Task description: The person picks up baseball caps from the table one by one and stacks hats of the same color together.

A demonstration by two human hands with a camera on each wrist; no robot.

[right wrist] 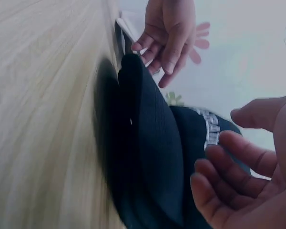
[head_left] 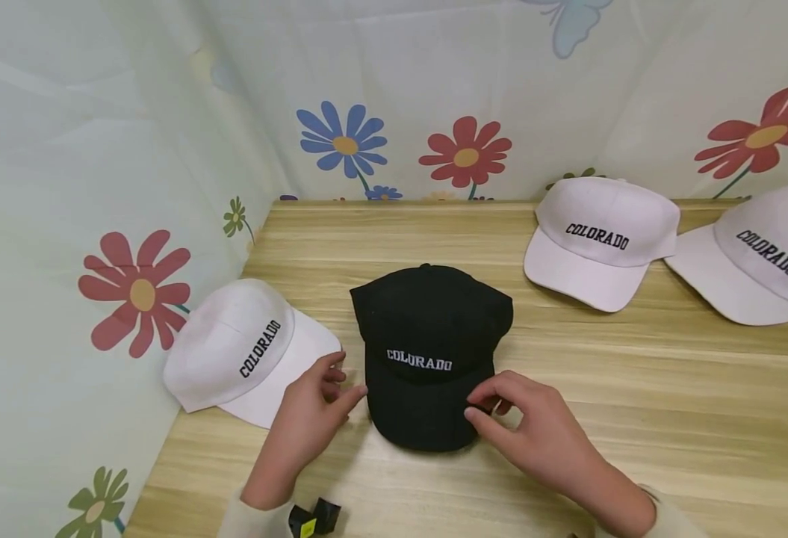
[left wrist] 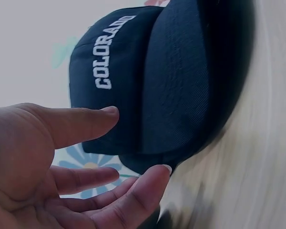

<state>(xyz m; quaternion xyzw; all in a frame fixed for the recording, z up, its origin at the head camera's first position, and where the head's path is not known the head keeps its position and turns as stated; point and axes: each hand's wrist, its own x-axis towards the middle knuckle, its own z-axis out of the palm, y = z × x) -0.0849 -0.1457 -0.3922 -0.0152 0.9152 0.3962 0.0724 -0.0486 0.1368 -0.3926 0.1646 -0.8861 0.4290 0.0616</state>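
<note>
A black baseball cap (head_left: 427, 321) with white COLORADO lettering sits in the middle of the wooden table, its brim toward me. My left hand (head_left: 313, 411) is at the brim's left side, thumb and fingers spread apart. In the left wrist view, the black cap (left wrist: 176, 81) lies beyond the thumb and fingers, and nothing is held between them. At the brim's right side is my right hand (head_left: 535, 426), fingers loosely bent. The right wrist view shows its thumb and fingers apart beside the cap (right wrist: 157, 143); I cannot tell whether they touch it.
A white COLORADO cap (head_left: 246, 351) lies left, close behind the left hand. Two more white caps, one at the back (head_left: 602, 239) and one at the right edge (head_left: 763, 254), stand side by side. A flowered curtain (head_left: 394, 75) borders the table. A small black object (head_left: 316, 517) is near the left sleeve.
</note>
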